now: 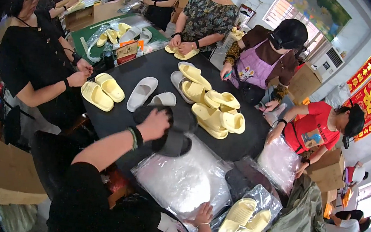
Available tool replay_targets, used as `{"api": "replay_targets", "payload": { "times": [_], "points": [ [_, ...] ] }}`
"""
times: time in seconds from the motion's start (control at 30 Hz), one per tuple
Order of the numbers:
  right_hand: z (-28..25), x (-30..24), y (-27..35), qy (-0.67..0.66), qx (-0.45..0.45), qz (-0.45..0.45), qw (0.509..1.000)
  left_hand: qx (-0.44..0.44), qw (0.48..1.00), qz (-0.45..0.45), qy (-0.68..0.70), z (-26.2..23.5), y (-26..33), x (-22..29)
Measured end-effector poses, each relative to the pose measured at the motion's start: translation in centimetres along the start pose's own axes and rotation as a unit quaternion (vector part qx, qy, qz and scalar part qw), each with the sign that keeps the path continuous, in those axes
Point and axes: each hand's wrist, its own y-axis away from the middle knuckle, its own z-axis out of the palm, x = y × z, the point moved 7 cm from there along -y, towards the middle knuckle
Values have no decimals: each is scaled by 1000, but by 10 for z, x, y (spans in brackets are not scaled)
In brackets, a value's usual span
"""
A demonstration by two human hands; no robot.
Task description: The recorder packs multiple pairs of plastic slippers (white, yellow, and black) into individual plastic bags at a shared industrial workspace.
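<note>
My left hand (154,125) is closed on a pair of black slippers (174,143) over the near side of the black table; its fingertips are partly hidden. Under and beside the slippers lies a stack of transparent plastic bags (182,178). On the near right edge of that stack my right hand (203,214) rests with its fingers stretched out, holding nothing. Just right of it, yellow slippers (239,217) lie inside a transparent bag. Two grey slippers (143,93) are on the table beyond my left hand.
Several yellow slippers (215,117) are heaped at mid-table, and a yellow pair (103,91) sits at the left edge. Co-workers stand around the table; a person in red (316,127) handles plastic bags at the right. A dark green cloth (299,223) drapes the near right.
</note>
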Motion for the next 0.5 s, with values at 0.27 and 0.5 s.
{"api": "replay_targets", "payload": {
  "times": [0.27,0.5],
  "points": [
    [3,1,-6,-14,22,-8,1000,161,947,-259,-96,-82,-48,-101],
    [-6,5,-11,-24,36,-9,999,-4,997,29,68,39,25,99]
  ]
}}
